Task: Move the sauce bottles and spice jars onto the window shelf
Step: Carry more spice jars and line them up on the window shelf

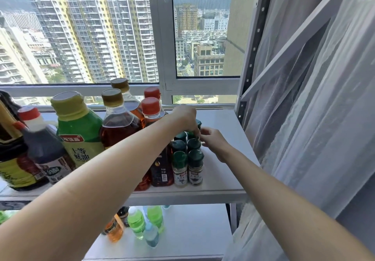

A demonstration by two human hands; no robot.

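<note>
Left hand (185, 116) pinched a green-capped spice jar (197, 125) behind the jar cluster (187, 159) on the window shelf (223, 171), right hand (213, 141) loosely curled, empty, just right of the cluster, probably keeping rows tight.

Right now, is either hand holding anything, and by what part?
The left hand grips a spice jar from above by its dark green cap. The right hand sits beside the jars; its hold cannot be told.
</note>
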